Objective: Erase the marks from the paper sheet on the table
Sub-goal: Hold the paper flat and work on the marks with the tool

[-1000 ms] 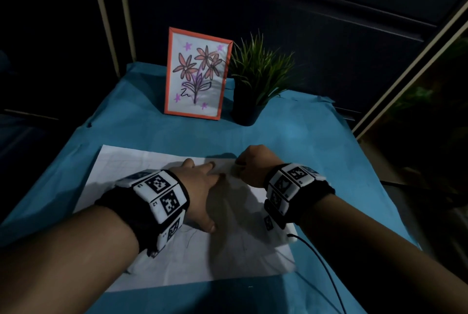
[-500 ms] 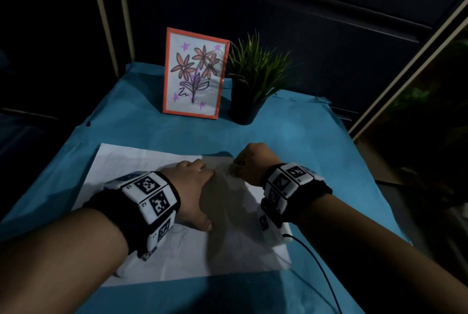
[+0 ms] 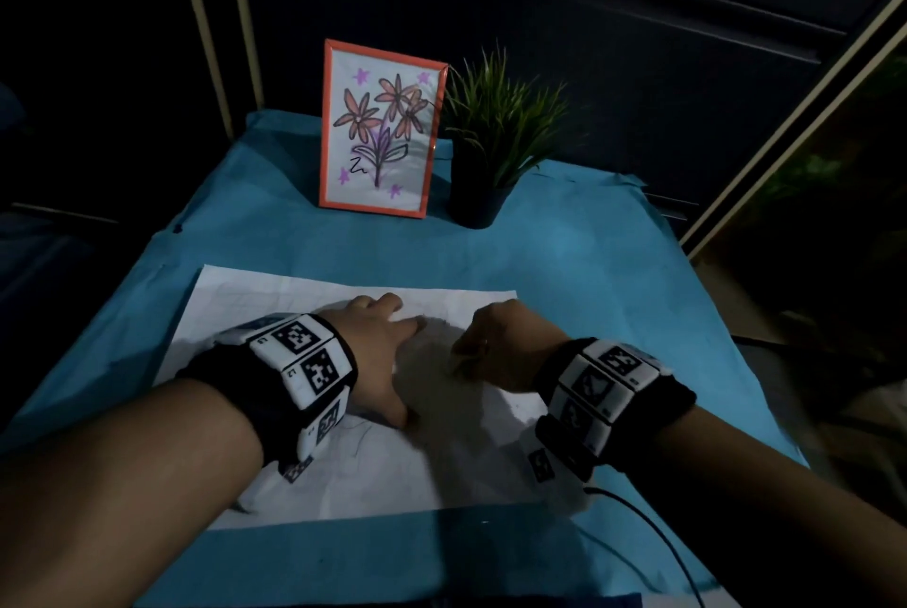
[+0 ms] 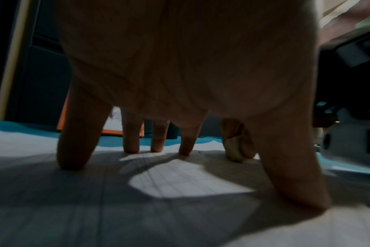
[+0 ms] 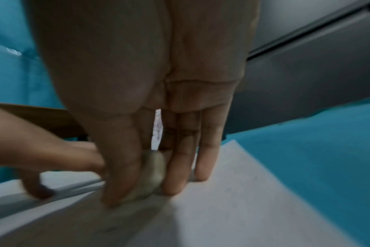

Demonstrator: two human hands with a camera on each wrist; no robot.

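Right hand (image 3: 495, 347) pinching eraser (image 5: 152, 173) on paper sheet (image 3: 275, 308), plant (image 3: 495, 116) in pot (image 3: 476, 205)

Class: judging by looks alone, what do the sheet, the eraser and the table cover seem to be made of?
Sheet: thin matte white paper; it shows creases and faint lines.
Eraser: probably soft rubber, dull greyish cream, rounded edges; blurred in the right hand.
Table cover: matte teal, wrinkled; cloth or paper-like sheeting, unclear which.

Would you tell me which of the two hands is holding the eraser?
The right hand pinches the eraser against the paper sheet; the left hand only presses flat.
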